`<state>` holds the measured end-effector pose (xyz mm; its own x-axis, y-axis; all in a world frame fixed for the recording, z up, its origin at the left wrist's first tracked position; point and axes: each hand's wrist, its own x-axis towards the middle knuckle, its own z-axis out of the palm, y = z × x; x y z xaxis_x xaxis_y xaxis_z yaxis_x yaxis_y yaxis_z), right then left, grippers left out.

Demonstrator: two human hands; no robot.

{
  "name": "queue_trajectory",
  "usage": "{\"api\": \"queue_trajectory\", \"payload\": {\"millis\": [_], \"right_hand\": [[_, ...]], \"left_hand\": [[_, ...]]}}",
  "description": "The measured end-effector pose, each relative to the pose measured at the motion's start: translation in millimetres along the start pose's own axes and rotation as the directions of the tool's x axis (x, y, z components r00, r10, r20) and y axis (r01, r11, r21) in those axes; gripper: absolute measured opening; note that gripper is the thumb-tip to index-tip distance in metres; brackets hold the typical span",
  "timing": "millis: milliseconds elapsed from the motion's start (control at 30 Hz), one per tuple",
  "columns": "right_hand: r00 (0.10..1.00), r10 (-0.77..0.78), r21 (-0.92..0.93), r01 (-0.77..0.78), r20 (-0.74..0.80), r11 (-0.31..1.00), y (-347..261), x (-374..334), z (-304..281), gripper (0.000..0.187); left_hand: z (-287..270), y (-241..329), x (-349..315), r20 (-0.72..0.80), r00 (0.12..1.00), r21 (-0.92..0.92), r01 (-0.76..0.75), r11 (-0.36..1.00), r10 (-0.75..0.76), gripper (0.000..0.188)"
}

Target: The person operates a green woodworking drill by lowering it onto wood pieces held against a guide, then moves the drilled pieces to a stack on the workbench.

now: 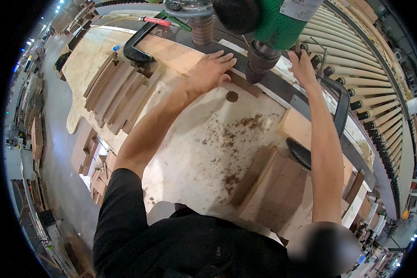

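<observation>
My left hand [211,72] lies with its fingers stretched out over the end of a brown wooden strip [246,86], which sits along a fence beneath the drill press. My right hand [302,69] is raised beside the green drill press [282,28], its fingers closed round a thin metal lever [298,45]; part of the grip is hidden. The dark chuck [262,58] points down just beyond the strip. I cannot make out whether the bit touches the wood. A round dark hole [231,96] shows in the pale board [185,134] nearer to me.
Curved brown wood pieces [120,95] are stacked at left, and more brown blocks [275,187] at near right. Black clamps [141,44] hold light wood blocks at both sides. Sawdust [238,134] litters the board. A roller conveyor [370,88] runs at far right.
</observation>
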<state>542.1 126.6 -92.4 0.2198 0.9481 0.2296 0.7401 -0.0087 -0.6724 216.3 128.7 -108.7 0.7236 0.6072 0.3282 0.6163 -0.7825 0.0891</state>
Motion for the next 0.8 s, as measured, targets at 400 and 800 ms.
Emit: {"api": "queue_trajectory", "payload": {"millis": [400, 800], "right_hand": [[0.998, 0.007, -0.05, -0.01, -0.065, 0.999, -14, -3, 12, 0.049], [0.952, -0.219, -0.408, 0.117, -0.214, 0.906, -70, -56, -180, 0.047]], "left_hand": [[0, 3, -2, 0.045, 0.998, -0.024, 0.046, 0.999, -0.045, 0.058], [-10, -33, -7, 0.013, 0.996, 0.018, 0.086, 0.996, -0.086, 0.063]]}}
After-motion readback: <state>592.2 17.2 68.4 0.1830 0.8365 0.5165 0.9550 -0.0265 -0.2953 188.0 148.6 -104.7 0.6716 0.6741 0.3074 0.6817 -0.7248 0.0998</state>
